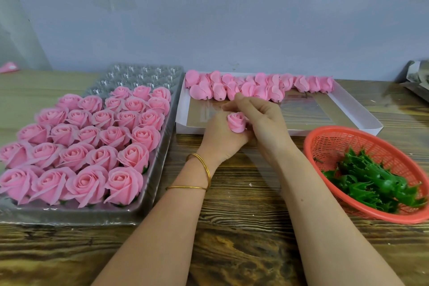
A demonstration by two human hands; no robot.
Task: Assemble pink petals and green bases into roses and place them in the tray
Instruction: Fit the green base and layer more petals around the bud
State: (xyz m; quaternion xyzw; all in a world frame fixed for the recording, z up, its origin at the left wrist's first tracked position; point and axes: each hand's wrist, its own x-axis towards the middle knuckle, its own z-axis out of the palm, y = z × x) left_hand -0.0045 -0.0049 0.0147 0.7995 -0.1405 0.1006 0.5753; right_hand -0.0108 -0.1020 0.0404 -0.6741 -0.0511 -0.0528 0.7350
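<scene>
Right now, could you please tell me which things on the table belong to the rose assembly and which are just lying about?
Job in hand: pink rose held by left hand and right hand; finished roses in clear tray; pink petal buds in white box; green bases in red basket.
Lying about: pink scrap far left; crumpled silvery wrapping far right.

Two thin gold-coloured bangles (205, 166), probably metal, just behind the left hand (220, 139): one at the wrist, the other slightly further up the bare forearm (162, 227).
</scene>
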